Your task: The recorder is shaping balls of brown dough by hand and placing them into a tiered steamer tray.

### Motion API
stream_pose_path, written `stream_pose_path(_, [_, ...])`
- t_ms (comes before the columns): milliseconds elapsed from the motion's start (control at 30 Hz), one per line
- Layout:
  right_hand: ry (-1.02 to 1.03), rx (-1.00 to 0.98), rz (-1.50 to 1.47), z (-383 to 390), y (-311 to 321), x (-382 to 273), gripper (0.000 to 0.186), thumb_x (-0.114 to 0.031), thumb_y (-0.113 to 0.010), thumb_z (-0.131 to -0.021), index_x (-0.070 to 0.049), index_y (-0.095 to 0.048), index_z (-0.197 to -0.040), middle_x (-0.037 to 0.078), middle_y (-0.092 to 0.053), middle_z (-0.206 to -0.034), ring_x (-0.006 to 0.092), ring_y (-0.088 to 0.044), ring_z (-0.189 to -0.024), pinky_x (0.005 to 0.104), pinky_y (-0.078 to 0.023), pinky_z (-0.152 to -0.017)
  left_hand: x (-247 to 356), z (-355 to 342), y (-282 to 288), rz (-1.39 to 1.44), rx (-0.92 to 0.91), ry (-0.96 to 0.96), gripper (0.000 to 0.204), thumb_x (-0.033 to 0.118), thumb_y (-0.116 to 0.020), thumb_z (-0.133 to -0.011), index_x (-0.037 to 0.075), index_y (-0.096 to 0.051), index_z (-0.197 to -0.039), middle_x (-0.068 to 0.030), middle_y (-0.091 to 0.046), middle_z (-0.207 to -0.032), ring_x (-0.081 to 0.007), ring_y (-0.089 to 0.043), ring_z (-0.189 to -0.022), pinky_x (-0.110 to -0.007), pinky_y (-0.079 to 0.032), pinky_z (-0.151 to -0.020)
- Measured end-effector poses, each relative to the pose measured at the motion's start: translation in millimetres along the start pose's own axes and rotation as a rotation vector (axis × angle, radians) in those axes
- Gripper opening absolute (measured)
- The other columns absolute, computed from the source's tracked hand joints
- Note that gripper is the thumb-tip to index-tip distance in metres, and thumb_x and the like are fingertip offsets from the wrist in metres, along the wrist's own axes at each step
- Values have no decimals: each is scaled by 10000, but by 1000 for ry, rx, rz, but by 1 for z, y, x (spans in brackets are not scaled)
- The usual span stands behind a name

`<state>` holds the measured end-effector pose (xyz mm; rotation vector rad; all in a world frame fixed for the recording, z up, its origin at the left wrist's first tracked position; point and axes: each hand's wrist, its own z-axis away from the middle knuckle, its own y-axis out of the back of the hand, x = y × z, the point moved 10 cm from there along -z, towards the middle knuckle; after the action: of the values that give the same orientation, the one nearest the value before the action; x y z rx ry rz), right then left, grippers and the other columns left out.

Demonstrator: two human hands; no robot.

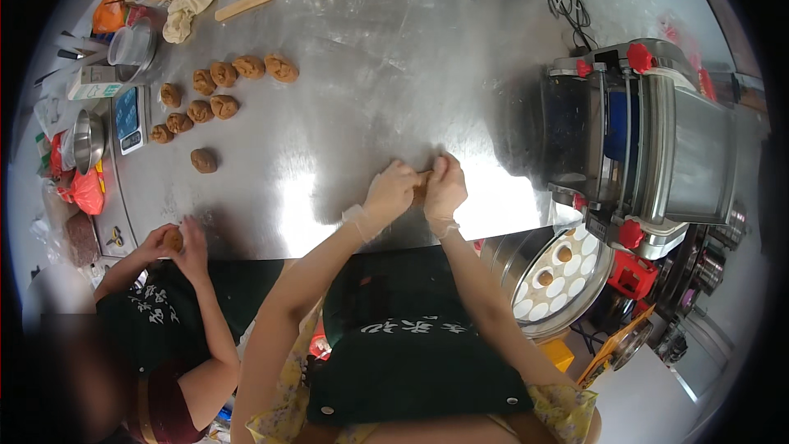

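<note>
My left hand (389, 191) and my right hand (445, 187) meet over the steel table (370, 74), both in thin clear gloves. Between them they pinch a small brown piece of dough (421, 185), mostly hidden by the fingers. Several brown dough balls (215, 94) lie in rows at the table's far left, and one ball (204, 160) sits apart, nearer the front edge.
A co-worker at my left rolls a dough ball (173, 238) between both hands. A steel machine with red knobs (641, 136) stands at the right. Below it is a round tray (555, 279) with white moulds. Scale (130, 119), bowls, rolling pin (245, 5) and cloth sit far left.
</note>
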<state>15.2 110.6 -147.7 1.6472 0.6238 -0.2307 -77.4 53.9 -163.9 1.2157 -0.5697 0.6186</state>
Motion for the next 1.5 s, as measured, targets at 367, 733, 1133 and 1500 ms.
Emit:
stream_pose_path(367, [-416,-38,-325,28,-1,9,162,-185,-613,-960,-48,-666,-1028,129,-669,-849,294,-658,-742,382,-520,-662,16,27,15,-81,226,-445,298,64,-622,-791,65,-685,-1083,-80,-622,-1170,-269,-521,-1201,-428,-438,-1045])
stream_pose_path(733, [25,-79,-112,14,-9,-8,162,-120,-625,-925,-61,-644,-1076,107,-659,-866,300,-652,-785,409,-515,-721,7,45,1,-335,357,-112,535,123,-598,-845,2,-523,-1361,-159,-470,-1448,-356,-418,-1350,-462,-362,-1123])
stream_pose_path(1133, [-330,-396,-200,15,-20,14,277,-266,-543,-1004,-23,-674,-989,161,-709,-900,341,-679,-794,409,-524,-706,-11,65,-2,209,745,198,455,68,-788,-684,74,-572,-1085,-137,-599,-1033,-346,-587,-991,-436,-524,-796])
stream_pose_path(1500, [664,-381,46,-26,-69,-100,360,-329,-660,-921,-107,-611,-642,91,-585,-561,292,-583,-498,408,-432,-450,-24,64,7,179,763,224,538,101,-838,-655,123,-566,-1119,-69,-573,-1099,-276,-583,-971,-410,-518,-772])
